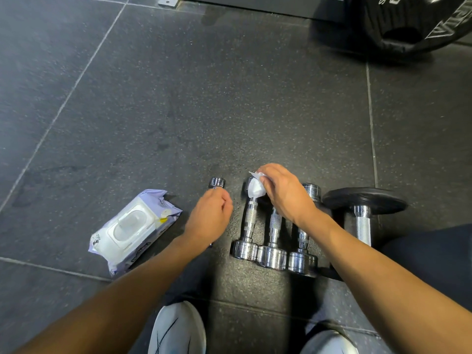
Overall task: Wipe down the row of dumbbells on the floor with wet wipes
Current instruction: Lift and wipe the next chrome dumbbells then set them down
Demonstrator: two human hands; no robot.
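Observation:
Several chrome dumbbells lie side by side on the dark rubber floor (178, 111). My left hand (210, 217) is curled over the leftmost small dumbbell (217, 182); only its far head shows past my knuckles. My right hand (283, 192) pinches a crumpled white wet wipe (256, 189) against the far head of the second dumbbell (249, 226). Two more chrome dumbbells (273, 238) (302, 244) lie to its right, partly under my right forearm. A larger dumbbell with a black plate (362, 201) ends the row on the right.
A lilac pack of wet wipes (132, 231) with its lid closed lies on the floor to the left. A big black weight plate (408, 24) and a machine frame (255, 3) stand at the back. My white shoes (178, 330) (329, 343) are near the bottom edge.

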